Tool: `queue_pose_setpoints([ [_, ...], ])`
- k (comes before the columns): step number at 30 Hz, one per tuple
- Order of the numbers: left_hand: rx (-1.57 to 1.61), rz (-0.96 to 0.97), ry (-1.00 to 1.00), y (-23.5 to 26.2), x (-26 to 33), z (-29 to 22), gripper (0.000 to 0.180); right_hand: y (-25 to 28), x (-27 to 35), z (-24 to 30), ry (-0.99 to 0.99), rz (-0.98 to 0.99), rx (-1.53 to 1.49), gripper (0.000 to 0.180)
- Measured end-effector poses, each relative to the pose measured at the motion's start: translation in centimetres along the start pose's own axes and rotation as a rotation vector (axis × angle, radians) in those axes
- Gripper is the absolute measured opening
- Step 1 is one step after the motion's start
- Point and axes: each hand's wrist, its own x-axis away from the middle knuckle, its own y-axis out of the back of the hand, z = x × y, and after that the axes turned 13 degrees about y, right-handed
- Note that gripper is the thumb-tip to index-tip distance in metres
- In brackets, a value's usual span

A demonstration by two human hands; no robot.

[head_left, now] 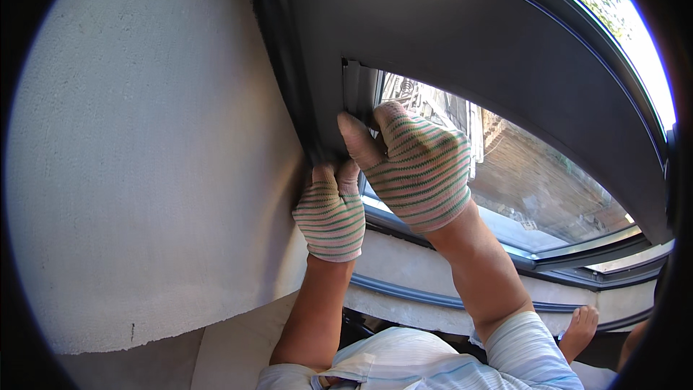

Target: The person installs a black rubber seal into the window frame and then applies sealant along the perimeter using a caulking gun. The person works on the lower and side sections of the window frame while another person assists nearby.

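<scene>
Both my hands wear white knit gloves with green and pink stripes. My right hand (419,166) is closed around the edge of a dark grey window frame strip (358,90), its thumb on the near face and its fingers curled over the glass side. Just below and to the left, my left hand (330,215) is closed at the lower part of the same frame, close to the wall. What its fingertips grip is hidden behind the glove and the frame. A wide dark grey panel (462,22) spans above both hands.
A rough pale plastered wall (159,137) stands close on the left. Window glass (534,180) at right shows rubble and timber outside. A pale ledge (419,271) with a dark track (411,290) runs below. At lower right is a bare hand or foot (580,328); cannot tell which.
</scene>
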Motion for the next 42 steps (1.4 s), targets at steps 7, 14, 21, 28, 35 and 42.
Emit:
queue_pose_setpoints([
  [7, -0.068, 0.007, 0.056, 0.1, 0.0, -0.2, 0.017, 0.5, -1.6, 0.7, -0.345, -0.086, -0.324, 0.035],
  [14, -0.072, -0.074, 0.034, -1.1, 0.0, 0.6, 0.024, -0.3, -0.7, 0.8, -0.338, -0.025, -0.439, 0.018],
  [21, -0.149, -0.067, 0.053, -0.4, 0.1, 0.2, 0.027, 0.8, -0.4, 0.7, -0.268, 0.206, -0.344, 0.03],
  [28, 0.079, -0.051, 0.199, -1.5, 0.5, 1.1, 0.025, 2.0, -2.2, 1.2, -0.457, 0.184, -0.498, 0.027],
  [35, -0.163, 0.071, 0.239, -0.9, 0.4, -0.7, 0.027, 0.9, 1.2, 0.6, -0.146, 0.129, -0.236, 0.023],
  [42, -0.239, 0.172, 0.32, 0.0, -0.3, -2.2, 0.044, -7.4, 13.6, 5.7, -0.543, 0.588, -0.574, 0.045],
])
